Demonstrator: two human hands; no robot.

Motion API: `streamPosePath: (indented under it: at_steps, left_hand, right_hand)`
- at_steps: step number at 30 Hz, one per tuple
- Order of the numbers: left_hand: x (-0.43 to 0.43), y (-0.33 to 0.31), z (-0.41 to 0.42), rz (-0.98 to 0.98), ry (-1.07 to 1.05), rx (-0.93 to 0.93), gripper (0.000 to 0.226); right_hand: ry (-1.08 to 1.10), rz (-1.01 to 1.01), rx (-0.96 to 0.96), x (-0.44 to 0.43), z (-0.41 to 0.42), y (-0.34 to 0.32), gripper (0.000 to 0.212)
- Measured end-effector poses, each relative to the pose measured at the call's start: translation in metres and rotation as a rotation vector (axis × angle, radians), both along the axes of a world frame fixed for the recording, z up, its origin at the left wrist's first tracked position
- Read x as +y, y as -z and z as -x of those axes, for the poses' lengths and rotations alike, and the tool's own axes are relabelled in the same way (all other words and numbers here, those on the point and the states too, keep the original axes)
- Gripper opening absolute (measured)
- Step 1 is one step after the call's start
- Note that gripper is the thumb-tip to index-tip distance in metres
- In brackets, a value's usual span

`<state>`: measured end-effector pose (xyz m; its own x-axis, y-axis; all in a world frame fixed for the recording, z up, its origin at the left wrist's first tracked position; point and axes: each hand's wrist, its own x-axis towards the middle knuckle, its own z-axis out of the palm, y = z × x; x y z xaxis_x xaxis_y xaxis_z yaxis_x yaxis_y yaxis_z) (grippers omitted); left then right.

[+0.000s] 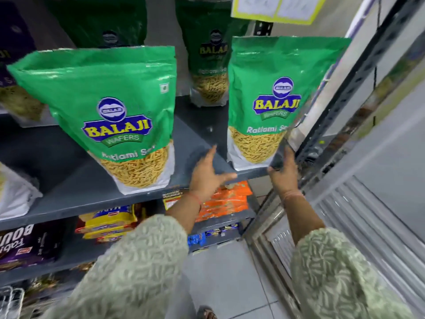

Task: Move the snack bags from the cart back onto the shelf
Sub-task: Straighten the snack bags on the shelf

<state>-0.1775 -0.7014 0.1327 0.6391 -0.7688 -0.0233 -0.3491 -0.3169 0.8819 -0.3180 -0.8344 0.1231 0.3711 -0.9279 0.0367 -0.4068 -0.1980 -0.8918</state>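
Two green Balaji snack bags stand upright at the front of the grey shelf (69,185): the left bag (110,100) and the right bag (264,100). A third green bag (210,65) stands further back between them. My left hand (207,176) hovers at the shelf edge just left of the right bag, fingers spread and holding nothing. My right hand (284,171) rests with straight fingers against the lower right corner of the right bag, not closed around it. A bit of the wire cart (9,300) shows at the bottom left.
Lower shelves hold orange packs (230,203), yellow biscuit packs (108,222) and purple boxes (23,245). A slotted metal upright (345,100) and a glass cooler door (379,203) close in on the right. Tiled floor (225,284) lies below.
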Motion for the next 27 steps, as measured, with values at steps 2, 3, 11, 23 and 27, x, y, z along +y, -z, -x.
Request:
streamPosePath:
  at_steps: [2, 3, 11, 23, 27]
  left_hand:
    - [-0.029, 0.005, -0.003, -0.123, 0.074, -0.015, 0.105]
    - [-0.037, 0.01, -0.001, -0.19, 0.088, -0.083, 0.103]
    - [-0.002, -0.006, -0.039, -0.276, -0.061, -0.267, 0.067]
    - [0.133, 0.003, -0.029, 0.258, -0.494, -0.01, 0.032]
    - [0.186, 0.009, -0.068, 0.223, -0.794, -0.155, 0.083]
  right_hand:
    - [-0.081, -0.048, 0.061, -0.01, -0.005, 0.002, 0.064]
    - [-0.086, -0.029, 0.101, -0.013, -0.006, 0.004, 0.057]
    - [-0.046, 0.095, 0.163, 0.017, -0.063, 0.003, 0.042]
    - [-0.211, 0.211, -0.238, 0.155, -0.065, 0.012, 0.056]
    - [-0.579, -0.092, -0.155, 0.16, -0.109, -0.004, 0.1]
